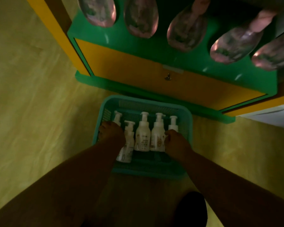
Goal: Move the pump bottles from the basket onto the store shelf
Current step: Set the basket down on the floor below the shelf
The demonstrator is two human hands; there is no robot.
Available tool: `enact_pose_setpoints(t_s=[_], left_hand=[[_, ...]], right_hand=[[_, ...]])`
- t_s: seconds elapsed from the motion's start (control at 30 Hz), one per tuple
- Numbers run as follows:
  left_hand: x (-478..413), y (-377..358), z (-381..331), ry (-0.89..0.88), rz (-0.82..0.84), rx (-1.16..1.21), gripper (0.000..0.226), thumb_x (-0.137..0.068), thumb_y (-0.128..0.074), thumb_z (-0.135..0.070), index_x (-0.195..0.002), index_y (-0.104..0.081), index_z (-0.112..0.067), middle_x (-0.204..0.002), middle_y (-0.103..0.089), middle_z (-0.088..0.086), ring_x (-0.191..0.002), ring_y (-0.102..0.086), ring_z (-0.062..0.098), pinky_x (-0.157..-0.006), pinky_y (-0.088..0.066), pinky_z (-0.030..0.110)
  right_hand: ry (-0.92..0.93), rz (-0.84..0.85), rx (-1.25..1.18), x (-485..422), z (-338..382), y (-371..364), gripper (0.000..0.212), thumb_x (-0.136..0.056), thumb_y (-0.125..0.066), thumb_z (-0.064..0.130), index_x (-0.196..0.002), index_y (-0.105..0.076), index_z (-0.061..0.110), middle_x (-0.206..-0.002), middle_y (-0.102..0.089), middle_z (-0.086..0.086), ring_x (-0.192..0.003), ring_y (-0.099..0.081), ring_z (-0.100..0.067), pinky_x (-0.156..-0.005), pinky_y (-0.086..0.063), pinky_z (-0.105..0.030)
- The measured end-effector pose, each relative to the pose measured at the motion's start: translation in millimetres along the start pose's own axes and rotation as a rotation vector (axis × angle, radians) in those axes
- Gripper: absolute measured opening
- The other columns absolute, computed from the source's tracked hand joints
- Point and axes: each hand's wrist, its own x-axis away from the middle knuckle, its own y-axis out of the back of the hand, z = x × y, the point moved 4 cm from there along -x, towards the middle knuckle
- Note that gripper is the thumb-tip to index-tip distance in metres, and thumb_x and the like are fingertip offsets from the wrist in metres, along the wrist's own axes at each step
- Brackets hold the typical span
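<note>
My left hand (112,133) and right hand (175,140) each wrap around a white pump bottle (117,117) in the teal basket (147,102).

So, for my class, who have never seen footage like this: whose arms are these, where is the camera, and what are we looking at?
There is no machine here. A camera on a person's head looks down at their bare arms. On the floor sits a teal basket holding five white pump bottles. The left hand covers the leftmost bottle and the right hand the rightmost; whether either truly grips is unclear. Beyond is a green and yellow store shelf with pinkish bottles already on it.
</note>
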Motion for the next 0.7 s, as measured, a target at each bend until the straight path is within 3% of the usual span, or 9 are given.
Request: enact_pose_setpoints(t_s=[0.1, 0.23, 0.37, 0.57, 0.7], left_hand=[[2, -2, -1, 0.004, -0.011, 0.069, 0.072, -0.091, -0.062, -0.032, -0.148, -0.026, -0.009, -0.153, -0.019, 0.021, -0.14, -0.024, 0.04, -0.115, -0.026, 0.052], [-3, -5, -9, -0.023, -0.03, 0.116, 0.062, -0.09, -0.058, -0.022, -0.146, -0.037, -0.006, -0.149, -0.032, 0.023, -0.135, -0.037, 0.041, -0.108, -0.037, 0.05], [-11, -7, -12, 0.0, 0.013, 0.032, 0.065, -0.095, -0.054, -0.029, -0.15, -0.026, -0.005, -0.144, -0.04, 0.025, -0.128, -0.045, 0.038, -0.104, -0.044, 0.048], [-12, -10, -8, 0.027, -0.037, 0.061, 0.078, -0.093, -0.056, -0.032, -0.154, -0.016, -0.004, -0.157, -0.017, 0.024, -0.144, -0.019, 0.042, -0.116, -0.026, 0.053], [-16, -6, -9, 0.048, -0.064, 0.193, 0.08, -0.084, -0.064, -0.028, -0.15, -0.022, -0.011, -0.154, -0.022, 0.023, -0.141, -0.024, 0.042, -0.115, -0.025, 0.056]], right_hand=[[-0.003, 0.059, -0.054, 2, -6, 0, 0.035, -0.107, -0.041, 0.02, -0.14, -0.048, 0.012, -0.141, -0.052, -0.02, -0.119, -0.058, -0.036, -0.099, -0.051, -0.052], [0.017, 0.11, -0.029, 7, -16, -2, 0.035, -0.107, -0.041, 0.019, -0.141, -0.047, 0.013, -0.141, -0.053, -0.019, -0.12, -0.058, -0.034, -0.103, -0.049, -0.049], [0.031, 0.137, -0.009, 7, -20, -3, 0.036, -0.107, -0.04, 0.021, -0.143, -0.046, 0.015, -0.14, -0.055, -0.018, -0.12, -0.058, -0.033, -0.103, -0.049, -0.045], [0.052, 0.118, -0.026, 8, -13, -4, 0.033, -0.107, -0.043, 0.022, -0.139, -0.05, 0.017, -0.139, -0.055, -0.017, -0.119, -0.058, -0.031, -0.1, -0.049, -0.04], [0.049, 0.113, -0.018, 6, -12, -4, 0.033, -0.106, -0.043, 0.023, -0.138, -0.051, 0.019, -0.138, -0.056, -0.015, -0.117, -0.059, -0.031, -0.099, -0.051, -0.041]])
